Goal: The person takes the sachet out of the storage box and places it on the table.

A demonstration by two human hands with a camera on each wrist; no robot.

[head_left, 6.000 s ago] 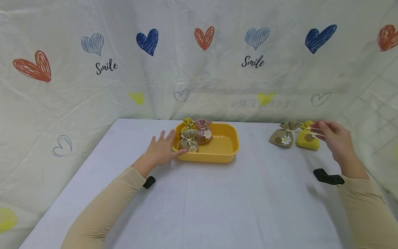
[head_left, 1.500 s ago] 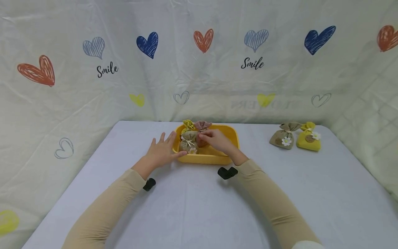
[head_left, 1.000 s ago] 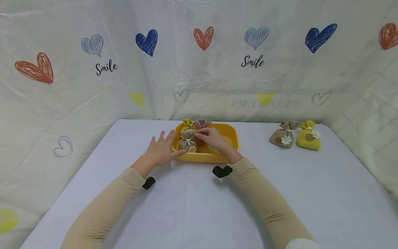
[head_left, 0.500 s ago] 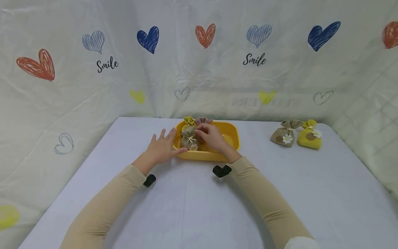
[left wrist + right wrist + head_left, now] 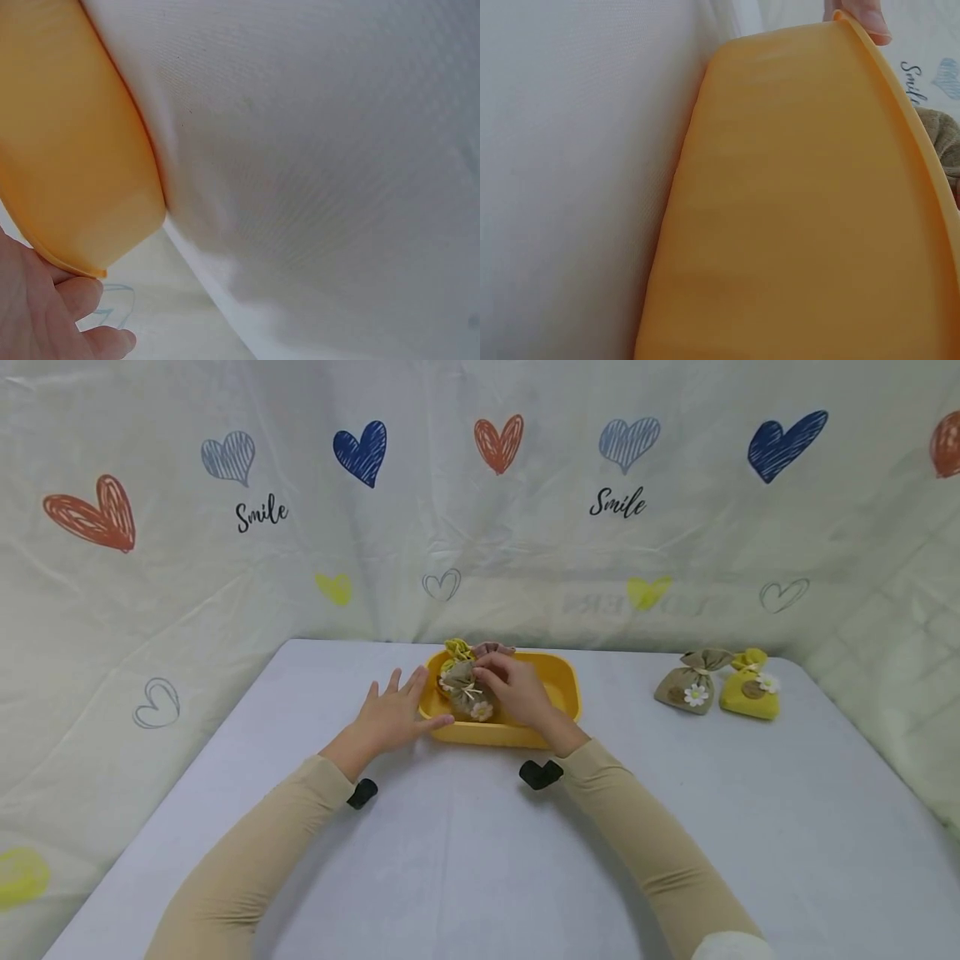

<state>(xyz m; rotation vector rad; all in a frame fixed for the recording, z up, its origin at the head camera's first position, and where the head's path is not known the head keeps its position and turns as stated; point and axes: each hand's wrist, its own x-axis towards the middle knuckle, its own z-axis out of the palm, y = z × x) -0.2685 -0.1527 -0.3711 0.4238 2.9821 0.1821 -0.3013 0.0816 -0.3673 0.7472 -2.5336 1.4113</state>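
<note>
A yellow plastic tray (image 5: 491,735) holds several small drawstring sachets at its left end. My left hand (image 5: 386,718) lies with spread fingers against the tray's left rim; the left wrist view shows its fingertips at the rim too. With bent fingers, my right hand (image 5: 519,692) pinches the upper part of a beige sachet (image 5: 467,683) that has a white flower and leans over in the tray. Behind it, the gathered tops of a yellow sachet (image 5: 457,649) and a pink sachet (image 5: 497,648) show, the pink one mostly hidden by the right hand.
On the table's right side, another beige sachet (image 5: 681,689) with a white flower stands beside a yellow sachet (image 5: 738,700). A pale sheet printed with hearts hangs behind the white table (image 5: 450,860).
My right hand went from the yellow sachet on the right to the pink one in the tray, then to the beige one, which has now tilted and shifted right. My left hand stayed.
</note>
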